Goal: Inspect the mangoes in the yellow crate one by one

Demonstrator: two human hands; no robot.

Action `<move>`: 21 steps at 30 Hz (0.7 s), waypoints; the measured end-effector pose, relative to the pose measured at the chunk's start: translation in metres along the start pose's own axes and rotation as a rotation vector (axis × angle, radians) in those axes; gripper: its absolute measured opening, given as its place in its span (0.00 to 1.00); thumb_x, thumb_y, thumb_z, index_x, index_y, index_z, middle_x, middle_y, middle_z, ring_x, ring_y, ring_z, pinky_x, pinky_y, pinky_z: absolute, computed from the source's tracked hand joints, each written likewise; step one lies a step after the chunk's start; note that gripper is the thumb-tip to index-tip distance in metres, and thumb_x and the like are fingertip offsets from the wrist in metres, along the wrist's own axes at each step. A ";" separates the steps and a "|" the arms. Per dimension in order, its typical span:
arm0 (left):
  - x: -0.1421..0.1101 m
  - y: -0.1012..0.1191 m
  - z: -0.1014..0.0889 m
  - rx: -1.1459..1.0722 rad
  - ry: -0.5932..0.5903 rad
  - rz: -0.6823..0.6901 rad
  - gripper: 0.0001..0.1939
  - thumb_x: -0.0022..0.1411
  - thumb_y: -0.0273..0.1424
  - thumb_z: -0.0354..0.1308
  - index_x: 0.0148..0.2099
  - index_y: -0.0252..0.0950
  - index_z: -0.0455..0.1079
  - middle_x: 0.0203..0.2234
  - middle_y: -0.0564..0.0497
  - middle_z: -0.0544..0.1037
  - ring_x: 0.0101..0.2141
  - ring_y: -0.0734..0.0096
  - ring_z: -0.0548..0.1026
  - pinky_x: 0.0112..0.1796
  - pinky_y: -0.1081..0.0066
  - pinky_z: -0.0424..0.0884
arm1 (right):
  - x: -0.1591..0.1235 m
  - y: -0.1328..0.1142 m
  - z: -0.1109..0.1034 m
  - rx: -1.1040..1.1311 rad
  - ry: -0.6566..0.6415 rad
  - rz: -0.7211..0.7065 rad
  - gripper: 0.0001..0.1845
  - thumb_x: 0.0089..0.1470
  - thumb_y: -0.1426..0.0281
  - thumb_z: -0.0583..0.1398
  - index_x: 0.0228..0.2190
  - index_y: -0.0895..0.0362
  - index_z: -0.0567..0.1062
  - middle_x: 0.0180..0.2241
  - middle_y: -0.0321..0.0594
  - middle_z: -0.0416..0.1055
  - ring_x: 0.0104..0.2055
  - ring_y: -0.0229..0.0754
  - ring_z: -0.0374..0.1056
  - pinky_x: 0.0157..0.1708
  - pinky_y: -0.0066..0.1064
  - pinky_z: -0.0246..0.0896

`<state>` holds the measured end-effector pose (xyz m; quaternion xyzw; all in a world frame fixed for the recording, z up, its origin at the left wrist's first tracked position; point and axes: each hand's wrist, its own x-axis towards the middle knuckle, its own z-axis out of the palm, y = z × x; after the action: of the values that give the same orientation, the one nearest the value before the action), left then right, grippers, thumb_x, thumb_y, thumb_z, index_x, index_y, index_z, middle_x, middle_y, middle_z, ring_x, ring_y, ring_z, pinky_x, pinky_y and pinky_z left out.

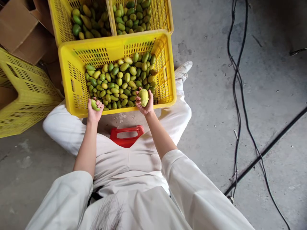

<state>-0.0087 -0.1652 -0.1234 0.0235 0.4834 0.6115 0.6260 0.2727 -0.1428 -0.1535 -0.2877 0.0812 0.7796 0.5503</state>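
Observation:
A yellow slatted crate [115, 38] in front of my knees holds many small green and yellowish oval fruits [120, 80]. At its near left edge, my left hand [94, 111] is closed around a small curved green fruit [95, 105]. Over the near right part of the crate, my right hand [146, 107] grips a larger, pale yellow-green fruit [143, 97], its fingers wrapped about the sides. The fruits look like small mangoes, though I cannot tell the kind for certain.
Behind stands another yellow crate [56, 24] with a divider and more green fruit. A tilted yellow crate [26, 105] and cardboard boxes [19, 28] are at the left. A red plastic stool [127, 142] is under me. Black cables [236, 68] lie on the concrete floor at right.

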 end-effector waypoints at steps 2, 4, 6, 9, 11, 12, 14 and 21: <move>0.000 0.000 -0.002 -0.015 -0.016 0.018 0.20 0.78 0.50 0.60 0.39 0.40 0.74 0.26 0.55 0.69 0.24 0.75 0.68 0.29 0.75 0.69 | -0.001 0.001 0.000 -0.002 0.012 -0.020 0.17 0.65 0.54 0.63 0.50 0.48 0.78 0.35 0.34 0.82 0.27 0.37 0.72 0.22 0.24 0.71; 0.002 0.000 -0.004 -0.036 -0.015 0.027 0.19 0.77 0.48 0.59 0.39 0.39 0.75 0.30 0.52 0.74 0.29 0.73 0.73 0.32 0.74 0.72 | -0.001 0.002 0.000 -0.018 0.029 -0.044 0.18 0.64 0.56 0.63 0.52 0.49 0.78 0.38 0.36 0.84 0.32 0.40 0.77 0.29 0.29 0.77; 0.003 -0.002 -0.005 -0.037 0.003 0.010 0.16 0.77 0.43 0.60 0.38 0.39 0.75 0.33 0.50 0.78 0.31 0.73 0.75 0.33 0.74 0.73 | -0.001 0.004 -0.001 -0.062 0.042 -0.064 0.18 0.63 0.58 0.65 0.52 0.48 0.78 0.40 0.36 0.85 0.39 0.43 0.81 0.38 0.34 0.82; 0.006 -0.004 -0.005 0.004 0.009 -0.011 0.11 0.76 0.37 0.64 0.38 0.39 0.76 0.36 0.50 0.81 0.30 0.75 0.75 0.31 0.75 0.71 | 0.001 0.007 -0.004 -0.150 0.067 -0.075 0.17 0.59 0.63 0.68 0.50 0.47 0.79 0.40 0.33 0.84 0.49 0.46 0.82 0.50 0.39 0.83; 0.006 -0.006 -0.005 0.031 0.000 0.013 0.10 0.73 0.35 0.70 0.38 0.39 0.75 0.36 0.51 0.81 0.29 0.77 0.74 0.31 0.76 0.70 | 0.003 0.008 -0.006 -0.198 0.073 -0.071 0.17 0.58 0.64 0.69 0.50 0.47 0.79 0.39 0.32 0.82 0.51 0.46 0.82 0.52 0.39 0.82; 0.006 -0.006 -0.005 0.040 -0.002 0.029 0.12 0.72 0.34 0.72 0.36 0.39 0.74 0.35 0.51 0.81 0.29 0.77 0.74 0.31 0.76 0.69 | 0.004 0.008 -0.008 -0.215 0.067 -0.072 0.17 0.58 0.63 0.69 0.50 0.47 0.79 0.39 0.31 0.82 0.50 0.45 0.82 0.52 0.39 0.82; 0.005 -0.006 -0.005 0.051 0.006 0.047 0.16 0.70 0.32 0.74 0.33 0.39 0.71 0.32 0.53 0.79 0.28 0.78 0.73 0.31 0.76 0.70 | 0.005 0.009 -0.009 -0.229 0.049 -0.087 0.16 0.60 0.60 0.69 0.49 0.46 0.79 0.37 0.30 0.80 0.46 0.43 0.81 0.51 0.38 0.83; 0.002 -0.004 0.001 0.004 0.039 0.023 0.24 0.77 0.38 0.69 0.30 0.38 0.63 0.21 0.60 0.63 0.20 0.81 0.62 0.29 0.78 0.69 | 0.006 0.010 -0.005 -0.164 0.046 -0.072 0.12 0.62 0.59 0.71 0.41 0.48 0.76 0.35 0.30 0.79 0.35 0.38 0.76 0.42 0.33 0.82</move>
<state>-0.0058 -0.1638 -0.1265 0.0185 0.4964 0.6181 0.6093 0.2640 -0.1438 -0.1626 -0.3526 0.0192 0.7564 0.5506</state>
